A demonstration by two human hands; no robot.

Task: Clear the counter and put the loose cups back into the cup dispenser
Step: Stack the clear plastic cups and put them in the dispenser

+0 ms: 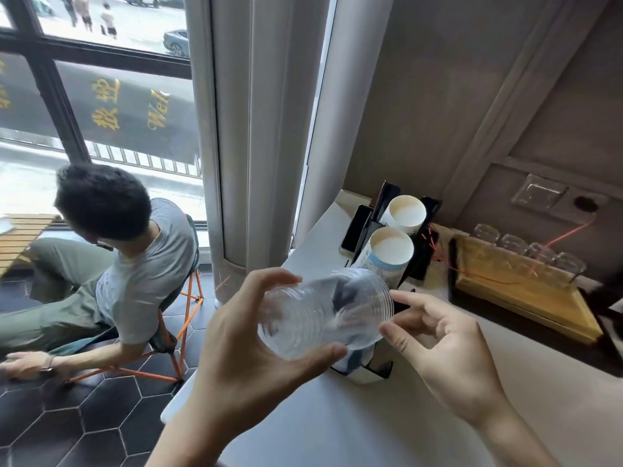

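Observation:
My left hand [246,352] grips a stack of clear plastic cups [320,315], held on its side with the rims pointing right. Just right of the rims my right hand [438,345] hovers with fingers apart, its fingertips close to the rim; whether they touch it is unclear. Behind the stack stands the black cup dispenser [421,254] on the white counter [371,416]. Two stacks of white paper cups [391,247] [406,212] stick out of it. The dispenser's front slot is mostly hidden by the clear cups.
A wooden tray [526,298] with several upturned glasses [526,246] stands at the right against the wall. A dark phone [355,227] lies left of the dispenser. A person [128,257] sits on an orange-legged stool at the left, below the counter, by the window.

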